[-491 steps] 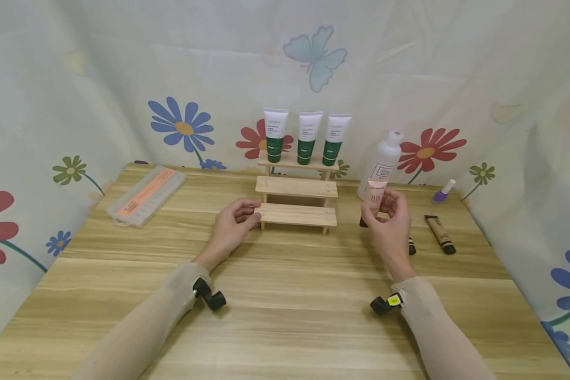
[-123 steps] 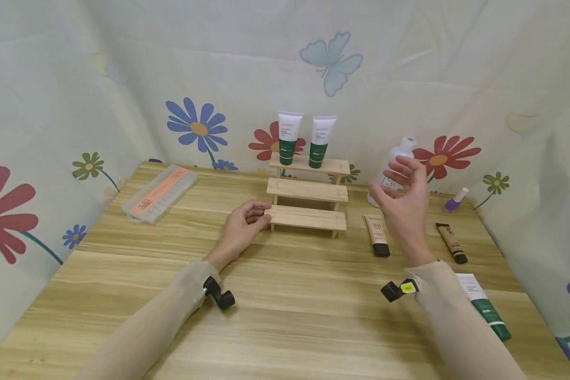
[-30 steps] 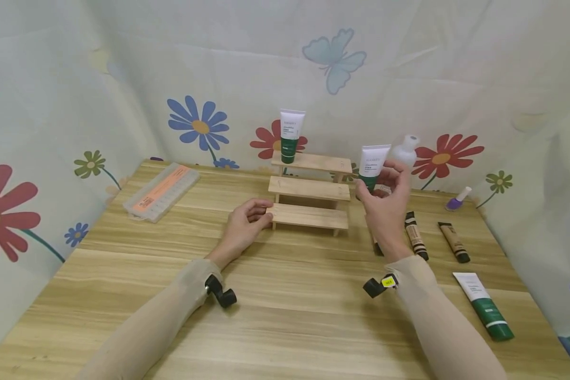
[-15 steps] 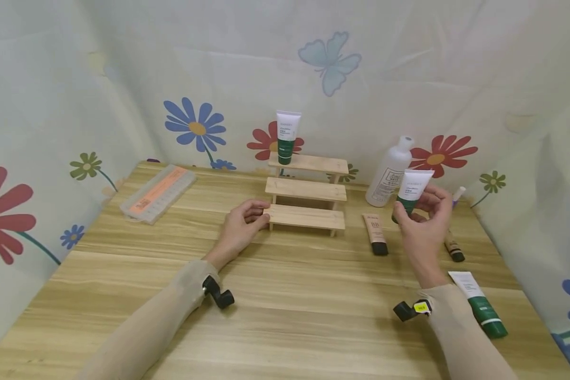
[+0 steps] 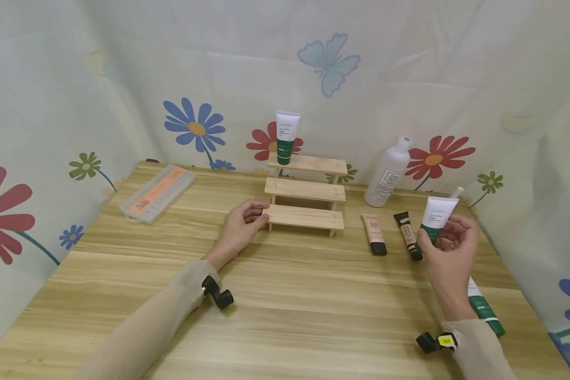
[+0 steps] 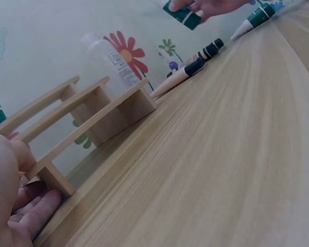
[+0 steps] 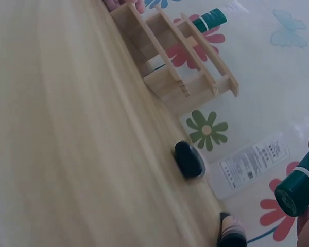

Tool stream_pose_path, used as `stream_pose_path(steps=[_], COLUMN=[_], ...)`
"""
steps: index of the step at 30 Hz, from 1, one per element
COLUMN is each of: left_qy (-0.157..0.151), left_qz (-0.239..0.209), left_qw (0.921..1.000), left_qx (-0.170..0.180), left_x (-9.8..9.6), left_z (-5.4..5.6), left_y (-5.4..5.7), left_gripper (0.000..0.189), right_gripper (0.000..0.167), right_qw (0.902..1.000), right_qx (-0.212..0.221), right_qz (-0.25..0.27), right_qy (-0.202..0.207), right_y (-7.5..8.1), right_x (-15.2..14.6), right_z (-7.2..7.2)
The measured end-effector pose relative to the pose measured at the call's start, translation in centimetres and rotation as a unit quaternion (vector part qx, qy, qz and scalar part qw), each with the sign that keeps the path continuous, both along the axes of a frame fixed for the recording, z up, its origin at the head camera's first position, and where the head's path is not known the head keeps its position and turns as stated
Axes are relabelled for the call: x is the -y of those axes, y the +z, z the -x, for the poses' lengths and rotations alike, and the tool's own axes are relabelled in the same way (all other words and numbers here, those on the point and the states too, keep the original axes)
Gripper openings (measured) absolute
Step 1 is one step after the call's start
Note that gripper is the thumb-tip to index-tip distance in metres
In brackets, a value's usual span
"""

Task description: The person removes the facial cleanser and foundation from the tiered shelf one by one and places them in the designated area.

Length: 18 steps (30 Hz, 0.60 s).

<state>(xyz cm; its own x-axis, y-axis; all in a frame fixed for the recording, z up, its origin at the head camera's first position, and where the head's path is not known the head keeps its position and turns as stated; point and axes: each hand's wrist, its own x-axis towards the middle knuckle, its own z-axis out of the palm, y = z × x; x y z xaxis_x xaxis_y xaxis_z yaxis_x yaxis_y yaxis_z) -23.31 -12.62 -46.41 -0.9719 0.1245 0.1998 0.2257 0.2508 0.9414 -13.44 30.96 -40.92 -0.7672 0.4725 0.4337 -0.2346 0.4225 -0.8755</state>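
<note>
With twelve o'clock pointing away from us in the head view, we see the left hand (image 5: 239, 227) at the nine o'clock end of a three-step stand of pale wood (image 5: 304, 216), its thumb and fingers curled round the end of the lowest step. The right hand (image 5: 448, 248) pinches a white-and-green squeeze tube (image 5: 439, 212), crimped end up, lifted off the wood-grain table (image 5: 290, 327) at about three o'clock from the stand. We find a matching white-and-green tube (image 5: 287, 138) standing on its cap at the left end of the top step, and a third, larger green-and-white tube (image 5: 486, 311) lying at five o'clock from the right hand, partly hidden by the wrist. At four o'clock from the stand lie a peach tube with a black cap (image 5: 373, 232) and, just beside it, a black-and-tan tube (image 5: 408, 237); a white plastic bottle (image 5: 388, 177) stands at twelve o'clock from the peach one. A clear plastic case with an orange label (image 5: 147, 200) lies at nine o'clock, well apart from the stand.
</note>
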Motion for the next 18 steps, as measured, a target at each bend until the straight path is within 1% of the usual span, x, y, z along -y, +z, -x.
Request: stream_pose_path(steps=[6, 11, 15, 18], left_qy=[-0.002, -0.001, 0.0, -0.001], left_qz=[-0.003, -0.006, -0.005, -0.005], left_qw=[1.0, 1.0, 1.0, 1.0], left_qx=[0.004, 0.006, 0.002, 0.004], left_x=[0.1, 0.2, 0.2, 0.1], left_z=[-0.1, -0.1, 0.0, 0.1], left_y=[-0.1, -0.2, -0.2, -0.2], left_gripper=[0.026, 0.026, 0.026, 0.026], right_gripper=[0.066, 0.067, 0.07, 0.07], right_qw=[0.9988, 0.9979, 0.9951, 0.9932], right_qx=[0.035, 0.051, 0.082, 0.1], right_qz=[0.028, -0.001, -0.017, -0.018], right_qy=[-0.02, -0.04, -0.053, -0.057], right_y=[-1.0, -1.3, -1.4, -1.5], right_x=[-0.6, -0.9, -1.2, -1.4], right_z=[-1.6, -2.9, -4.1, -5.1])
